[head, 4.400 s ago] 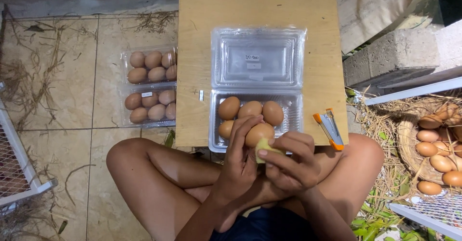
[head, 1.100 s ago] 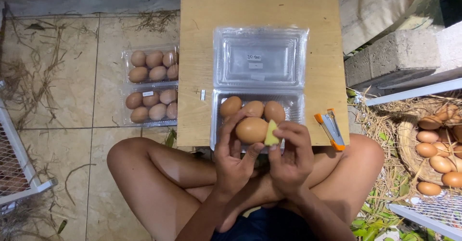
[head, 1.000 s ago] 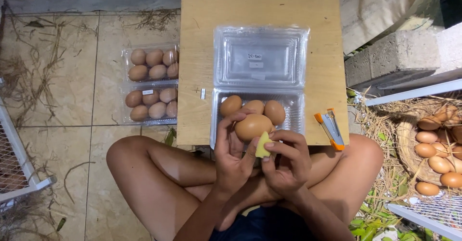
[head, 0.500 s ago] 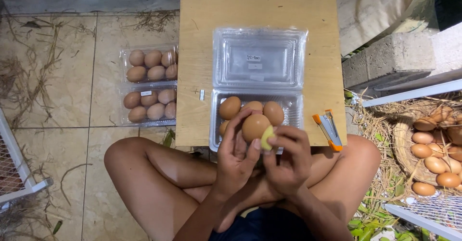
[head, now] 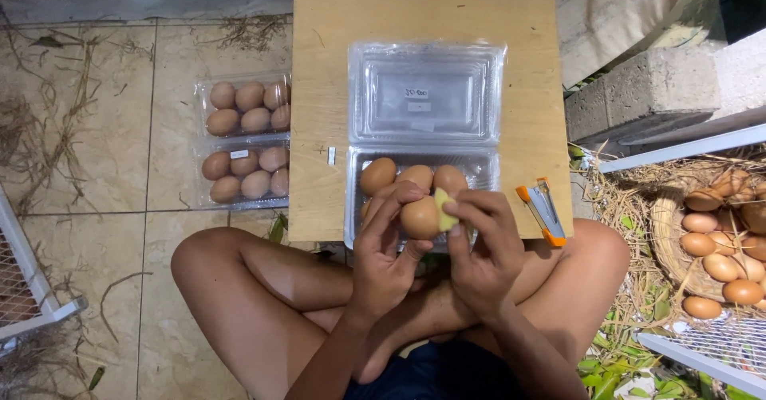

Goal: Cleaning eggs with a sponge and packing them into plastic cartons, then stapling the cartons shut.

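Observation:
My left hand (head: 384, 250) grips a brown egg (head: 419, 217) just above the near edge of an open clear plastic egg carton (head: 423, 124). My right hand (head: 483, 244) presses a small yellow sponge (head: 444, 208) against the right side of that egg. Three brown eggs (head: 412, 178) lie in the carton's lower tray behind the hands; the lid half lies flat and bare. The carton rests on a light wooden board (head: 319, 89) in front of my crossed legs.
Two shut clear cartons of brown eggs (head: 244, 140) lie on the tiled floor left of the board. An orange and grey stapler (head: 543, 209) sits at the board's right edge. A straw basket of eggs (head: 722, 240) stands at right, concrete blocks (head: 638, 97) behind it, a wire cage (head: 24, 288) at left.
The egg has been turned and shifted slightly in my left hand, and the sponge in my right hand has rubbed up and down along its right side.

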